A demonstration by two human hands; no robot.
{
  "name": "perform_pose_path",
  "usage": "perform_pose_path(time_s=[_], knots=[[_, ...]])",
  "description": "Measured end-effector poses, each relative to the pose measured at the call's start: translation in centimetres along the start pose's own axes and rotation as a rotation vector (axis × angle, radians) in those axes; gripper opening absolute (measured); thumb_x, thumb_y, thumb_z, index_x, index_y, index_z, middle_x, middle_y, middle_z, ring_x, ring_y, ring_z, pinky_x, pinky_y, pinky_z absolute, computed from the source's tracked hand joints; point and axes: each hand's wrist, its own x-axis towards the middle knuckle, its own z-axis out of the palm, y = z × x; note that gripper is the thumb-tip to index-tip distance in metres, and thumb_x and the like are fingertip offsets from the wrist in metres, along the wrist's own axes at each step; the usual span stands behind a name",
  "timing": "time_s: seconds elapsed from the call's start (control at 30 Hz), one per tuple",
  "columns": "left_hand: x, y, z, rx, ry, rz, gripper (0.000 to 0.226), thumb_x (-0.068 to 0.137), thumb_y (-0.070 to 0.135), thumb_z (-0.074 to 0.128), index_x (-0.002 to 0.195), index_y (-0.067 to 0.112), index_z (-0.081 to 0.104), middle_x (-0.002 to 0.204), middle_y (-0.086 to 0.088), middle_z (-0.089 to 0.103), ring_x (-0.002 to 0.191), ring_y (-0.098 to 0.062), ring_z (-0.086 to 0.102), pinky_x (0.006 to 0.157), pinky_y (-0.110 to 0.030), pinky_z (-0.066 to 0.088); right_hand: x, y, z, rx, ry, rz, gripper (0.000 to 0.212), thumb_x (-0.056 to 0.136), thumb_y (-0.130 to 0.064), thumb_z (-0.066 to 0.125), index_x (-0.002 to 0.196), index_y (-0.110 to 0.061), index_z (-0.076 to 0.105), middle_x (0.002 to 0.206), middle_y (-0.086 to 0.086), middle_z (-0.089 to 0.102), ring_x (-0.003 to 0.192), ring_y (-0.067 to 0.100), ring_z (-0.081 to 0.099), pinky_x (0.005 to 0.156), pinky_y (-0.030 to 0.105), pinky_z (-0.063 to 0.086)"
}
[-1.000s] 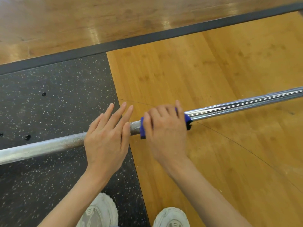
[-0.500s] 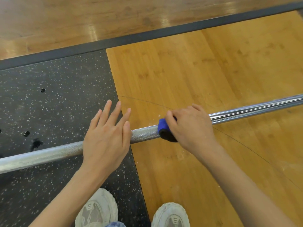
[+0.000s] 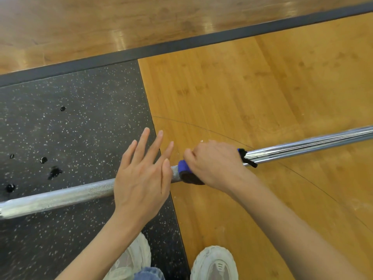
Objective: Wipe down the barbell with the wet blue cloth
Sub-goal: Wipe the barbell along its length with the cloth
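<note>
Mid-wipe — right hand (image 3: 216, 164) grips blue cloth (image 3: 184, 167) wrapped round barbell (image 3: 60, 197); left hand (image 3: 141, 178), fingers straight, steadies bar at 9 o'clock. Next, probably — slide cloth toward 3 o'clock, firm squeeze.

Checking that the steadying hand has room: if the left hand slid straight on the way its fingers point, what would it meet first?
Nothing close, it seems: the left hand points up-right across the knurled steel barbell toward bare bamboo flooring, though depth is unclear.
</note>
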Motion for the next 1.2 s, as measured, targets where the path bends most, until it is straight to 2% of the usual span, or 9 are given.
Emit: perform_pose_path(time_s=[0.13,0.3,0.47,0.57,0.67,0.77,0.87,1.03,1.2], knots=[[-0.4,0.3,0.0,-0.012,0.006,-0.003,0.059,0.109,0.029,0.014,0.136,0.013,0.063,0.149,-0.011,0.053,0.149,-0.033,0.034,0.118,-0.046,0.028,-1.3,2.4,-0.4,-0.129,-0.039,0.114,0.021,0.105,-0.016,0.032,0.084,-0.016,0.031,0.069,0.0,0.03,0.06,0.025,0.032,0.05,0.032,0.017],[-1.1,0.4,0.0,-0.024,-0.003,0.001,0.059,0.108,0.029,0.014,0.136,0.013,0.064,0.149,-0.01,0.053,0.149,-0.032,0.033,0.118,-0.046,0.028,-1.1,-0.9,0.1,-0.047,0.007,-0.023,0.018,0.104,-0.019,0.035,0.088,-0.013,0.042,0.071,0.0,0.041,0.057,0.019,0.033,0.051,0.032,0.021],[-1.4,0.8,0.1,-0.029,-0.001,-0.013,0.055,0.107,0.028,0.018,0.136,0.014,0.064,0.148,-0.009,0.054,0.149,-0.033,0.035,0.116,-0.047,0.031,-3.2,3.8,0.5,0.134,0.089,0.328,0.013,0.102,-0.014,0.03,0.09,-0.018,0.034,0.08,0.006,0.052,0.073,0.032,0.041,0.069,0.035,0.028],[-1.4,0.8,0.1,-0.026,0.015,-0.001,0.053,0.107,0.027,0.021,0.136,0.015,0.064,0.148,-0.009,0.053,0.149,-0.033,0.034,0.116,-0.046,0.03,-2.1,0.0,2.4,0.112,0.234,0.251,0.039,0.104,-0.03,0.034,0.066,-0.021,0.041,0.067,0.006,0.061,0.066,0.028,0.049,0.076,0.037,0.037],[-1.8,0.5,-0.1,-0.015,0.05,0.068,0.052,0.109,0.029,0.021,0.141,0.015,0.059,0.154,-0.009,0.047,0.151,-0.032,0.029,0.12,-0.046,0.024,-2.1,-0.8,4.9,0.179,0.55,0.167,0.046,0.102,-0.037,0.037,0.062,-0.021,0.053,0.06,-0.002,0.061,0.059,0.021,0.051,0.085,0.038,0.048],[-2.6,0.7,0.2,-0.024,0.098,0.125,0.051,0.11,0.03,0.02,0.148,0.015,0.051,0.158,-0.006,0.042,0.153,-0.03,0.026,0.123,-0.044,0.018,-3.9,1.2,7.0,0.243,0.775,0.181,0.038,0.105,-0.032,0.039,0.087,-0.017,0.07,0.088,-0.003,0.07,0.089,0.02,0.061,0.114,0.043,0.035],[-2.6,0.8,0.8,-0.021,0.127,0.135,0.049,0.111,0.03,0.021,0.147,0.019,0.052,0.154,-0.001,0.048,0.149,-0.029,0.035,0.117,-0.044,0.028,-3.7,-0.8,8.4,0.284,0.848,0.185,0.039,0.108,-0.029,0.035,0.117,-0.016,0.072,0.123,-0.002,0.068,0.121,0.023,0.058,0.119,0.046,0.026],[-1.3,0.6,0.9,-0.071,0.122,0.104,0.048,0.111,0.03,0.024,0.14,0.021,0.062,0.146,0.003,0.056,0.142,-0.025,0.046,0.107,-0.041,0.042,-2.7,1.3,9.4,0.134,0.897,0.017,0.041,0.11,-0.033,0.036,0.127,-0.016,0.069,0.136,0.004,0.064,0.133,0.027,0.05,0.122,0.046,0.02],[0.4,-0.2,0.9,-0.129,0.089,0.077,0.049,0.112,0.032,0.025,0.132,0.021,0.068,0.137,0.002,0.064,0.135,-0.022,0.054,0.101,-0.041,0.049,-0.9,-1.3,9.1,0.307,0.975,0.188,0.042,0.11,-0.03,0.032,0.13,-0.016,0.066,0.143,0.004,0.058,0.141,0.028,0.042,0.123,0.051,0.014]])
